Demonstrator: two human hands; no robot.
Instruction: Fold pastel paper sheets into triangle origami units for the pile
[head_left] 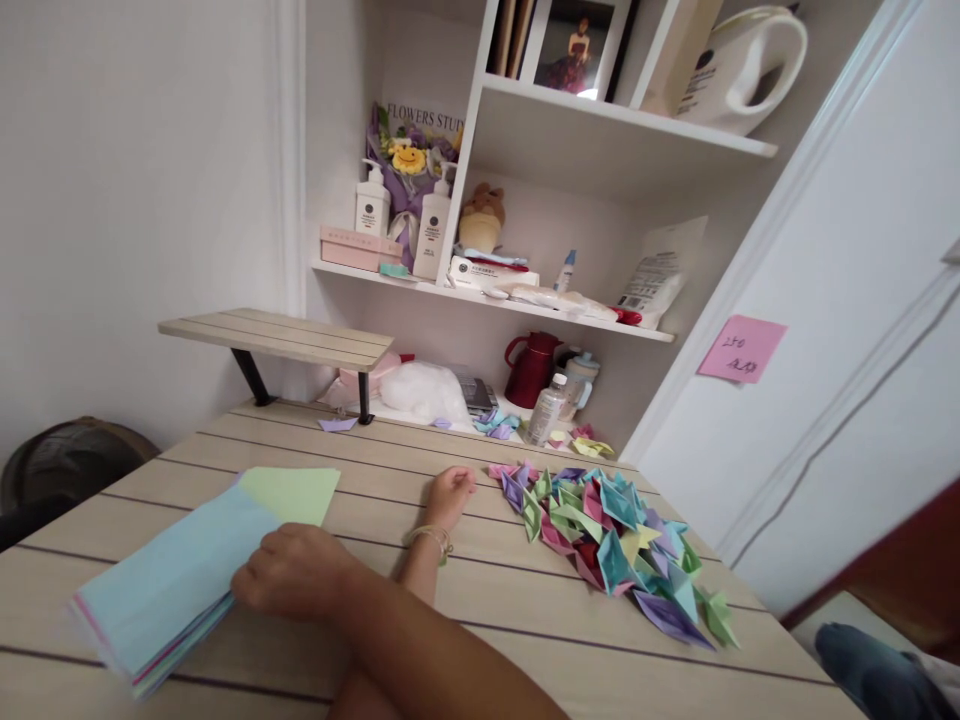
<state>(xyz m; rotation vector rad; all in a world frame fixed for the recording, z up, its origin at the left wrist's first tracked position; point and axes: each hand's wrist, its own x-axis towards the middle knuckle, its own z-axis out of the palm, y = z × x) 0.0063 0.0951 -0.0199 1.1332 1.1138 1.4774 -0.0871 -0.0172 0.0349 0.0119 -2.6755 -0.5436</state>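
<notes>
The top sheet of the paper pile [176, 580] is light blue, and pink and purple peek out at its edges. The pointy sheet [296, 492] by it is light green. The folded papers [619, 500] are blue, green, pink, purple and yellow, with a bit of dark red. The worktop [675, 690] is pale tan with dark stripes. The little stand [277, 337] is tan too, with black legs. The sticky note [742, 350] is pink with dark writing. The jug [532, 370] is deep red. The smiley flower [409, 158] is yellow.
</notes>
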